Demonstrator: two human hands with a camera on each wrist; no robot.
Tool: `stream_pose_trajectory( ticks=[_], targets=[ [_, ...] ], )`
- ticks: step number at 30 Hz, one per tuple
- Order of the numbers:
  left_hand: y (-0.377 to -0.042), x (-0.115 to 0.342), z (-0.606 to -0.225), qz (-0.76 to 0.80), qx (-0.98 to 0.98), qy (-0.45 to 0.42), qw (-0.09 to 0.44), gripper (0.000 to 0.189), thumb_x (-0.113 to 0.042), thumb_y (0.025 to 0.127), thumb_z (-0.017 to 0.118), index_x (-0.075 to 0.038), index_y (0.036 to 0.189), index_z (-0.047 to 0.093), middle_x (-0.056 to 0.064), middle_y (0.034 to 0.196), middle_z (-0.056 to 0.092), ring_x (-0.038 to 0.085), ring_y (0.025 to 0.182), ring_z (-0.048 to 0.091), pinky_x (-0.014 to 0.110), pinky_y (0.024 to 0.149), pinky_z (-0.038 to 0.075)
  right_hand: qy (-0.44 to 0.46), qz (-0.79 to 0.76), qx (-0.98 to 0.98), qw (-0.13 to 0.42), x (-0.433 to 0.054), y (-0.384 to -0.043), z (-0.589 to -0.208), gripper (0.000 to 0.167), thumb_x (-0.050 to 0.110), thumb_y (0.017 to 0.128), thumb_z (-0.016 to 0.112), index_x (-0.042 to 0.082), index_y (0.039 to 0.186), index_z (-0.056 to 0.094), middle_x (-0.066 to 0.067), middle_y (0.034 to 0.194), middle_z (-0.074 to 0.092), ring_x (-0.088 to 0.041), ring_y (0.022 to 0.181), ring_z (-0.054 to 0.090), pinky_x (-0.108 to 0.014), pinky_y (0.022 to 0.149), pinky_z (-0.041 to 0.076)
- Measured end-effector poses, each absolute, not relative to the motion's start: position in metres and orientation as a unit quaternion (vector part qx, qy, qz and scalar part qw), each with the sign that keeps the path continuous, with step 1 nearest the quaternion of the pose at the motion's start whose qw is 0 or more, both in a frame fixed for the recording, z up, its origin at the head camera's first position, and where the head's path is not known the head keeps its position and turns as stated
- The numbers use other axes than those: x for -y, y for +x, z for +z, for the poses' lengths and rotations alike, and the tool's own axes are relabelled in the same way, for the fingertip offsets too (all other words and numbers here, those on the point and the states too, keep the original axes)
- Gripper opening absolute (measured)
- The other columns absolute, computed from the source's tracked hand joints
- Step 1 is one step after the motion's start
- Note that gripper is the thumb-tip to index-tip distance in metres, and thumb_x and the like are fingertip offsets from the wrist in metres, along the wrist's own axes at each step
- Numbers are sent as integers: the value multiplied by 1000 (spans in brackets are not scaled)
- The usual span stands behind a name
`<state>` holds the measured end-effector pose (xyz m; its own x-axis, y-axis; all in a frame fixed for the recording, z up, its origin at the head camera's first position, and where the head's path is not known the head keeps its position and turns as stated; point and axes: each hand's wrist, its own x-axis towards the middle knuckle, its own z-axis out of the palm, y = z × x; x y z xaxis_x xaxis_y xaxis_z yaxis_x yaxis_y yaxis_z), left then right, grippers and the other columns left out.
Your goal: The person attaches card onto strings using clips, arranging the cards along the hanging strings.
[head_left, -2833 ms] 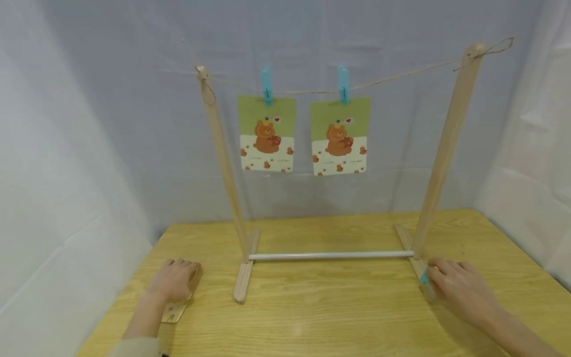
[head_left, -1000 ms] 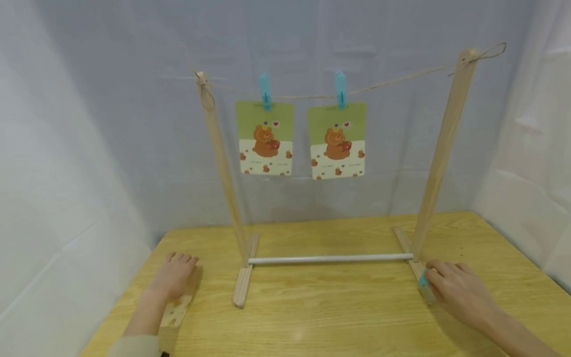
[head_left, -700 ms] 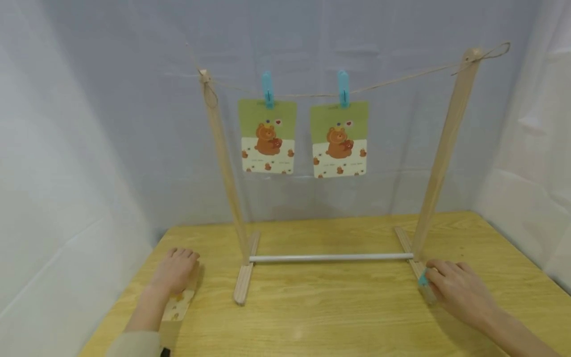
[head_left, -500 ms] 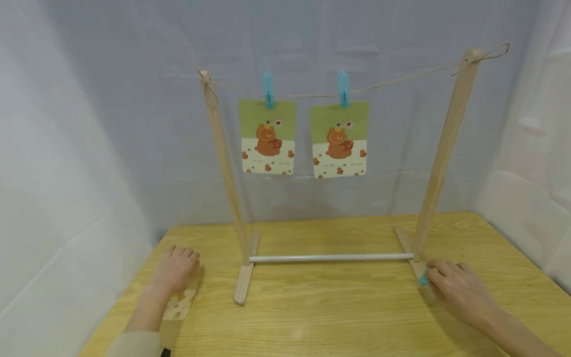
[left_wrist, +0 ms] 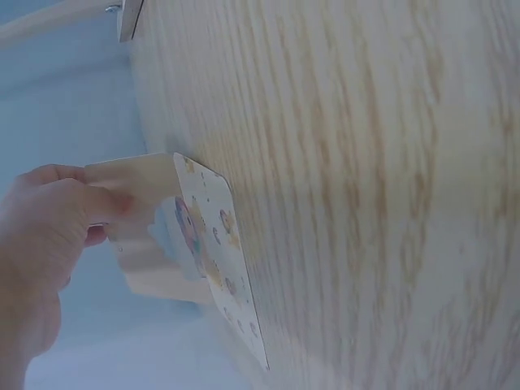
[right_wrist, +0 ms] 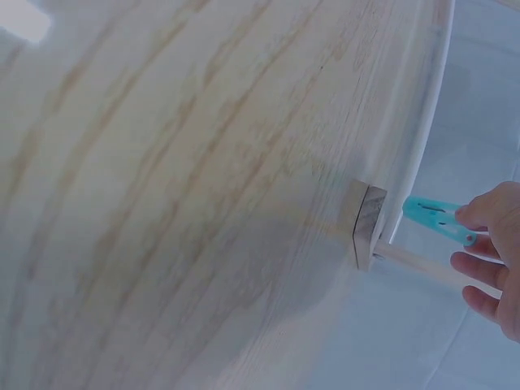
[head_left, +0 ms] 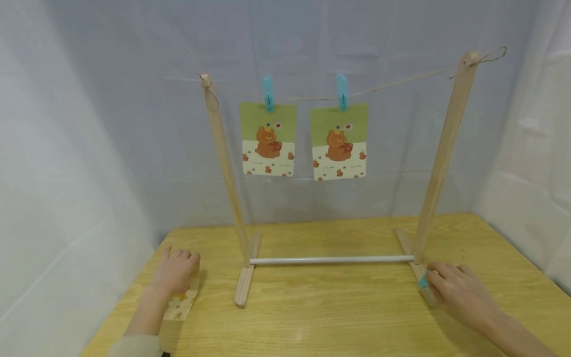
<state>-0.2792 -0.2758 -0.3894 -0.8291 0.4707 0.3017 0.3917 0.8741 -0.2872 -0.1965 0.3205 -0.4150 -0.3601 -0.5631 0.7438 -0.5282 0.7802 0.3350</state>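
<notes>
In the left wrist view my left hand (left_wrist: 49, 219) pinches the top part of a printed card (left_wrist: 219, 244) between thumb and fingers. The card bends across its middle, its patterned lower half slanting along the table. From the head view my left hand (head_left: 174, 271) covers most of the card (head_left: 180, 305). At the right, my right hand (head_left: 457, 290) pinches a blue clothespin (head_left: 424, 280) over the stand's right foot. The clothespin (right_wrist: 435, 215) points away from the fingertips of my right hand (right_wrist: 500, 252) in the right wrist view.
A wooden stand (head_left: 439, 163) with a white crossbar (head_left: 332, 260) rises from the table (head_left: 312, 317). Twine (head_left: 401, 82) sags between its posts. Two bear cards, left card (head_left: 267, 139) and right card (head_left: 339, 141), hang from it by blue clothespins (head_left: 268, 91). Pale sheets (head_left: 147, 124) enclose the table.
My left hand has shifted slightly forward, and more of the card's pattern shows below it. My right hand stays almost still with the clothespin. The head view tilts a little.
</notes>
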Motion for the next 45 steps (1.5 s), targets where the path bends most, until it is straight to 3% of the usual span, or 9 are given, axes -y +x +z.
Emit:
stream_pose_trajectory(
  ticks=[4,11,13,22,28,32,35,45],
  targets=[
    [-278,276,-386,111,947,-231,194,48,0,54,83,-6,93,56,15,93,61,39,93,56,66,92,30,329,-17,826,457,-321,-196,-416,57,38,101,16,8,75,57,-7,83,60,-24,62,60,-35,48,43],
    [-279,277,-383,120,932,-250,233,22,-3,73,72,-5,90,60,13,89,62,35,87,59,61,86,38,323,-20,833,449,-321,-197,-416,59,39,101,14,9,75,58,-8,84,61,-25,62,60,-37,50,45],
    [-279,277,-382,124,926,-258,247,20,-2,73,72,-5,89,59,12,88,62,33,84,59,57,82,41,323,-19,833,449,-321,-197,-416,59,39,101,14,9,75,58,-8,84,60,-24,62,60,-38,50,45],
    [-278,275,-377,130,924,-262,245,31,5,62,76,-3,86,59,12,88,61,32,83,58,48,75,45,324,-19,835,444,-321,-197,-415,61,40,100,12,9,76,58,-7,83,60,-24,63,60,-39,52,47],
    [-276,272,-373,133,923,-263,249,25,4,66,75,-2,86,61,12,86,61,32,82,58,47,75,46,323,-21,837,442,-321,-197,-415,61,40,100,12,8,76,58,-7,84,60,-24,63,60,-38,51,47],
    [-273,271,-367,141,915,-272,262,44,-1,49,85,-2,85,61,12,84,60,33,81,58,47,73,47,322,-19,839,439,-321,-196,-416,61,41,100,12,8,76,58,-6,84,60,-24,63,60,-38,51,47],
    [-271,270,-362,140,910,-279,273,49,-3,43,86,-2,85,61,12,83,59,33,80,58,47,73,47,322,-16,838,441,-321,-196,-416,61,41,100,12,9,76,58,-6,84,59,-23,62,60,-38,51,46],
    [-264,263,-347,123,896,-302,301,43,1,48,85,-1,85,62,13,83,60,32,78,58,43,69,47,332,2,820,467,-323,-199,-414,57,38,101,17,8,74,57,-9,83,61,-25,62,59,-40,50,45]
  ],
)
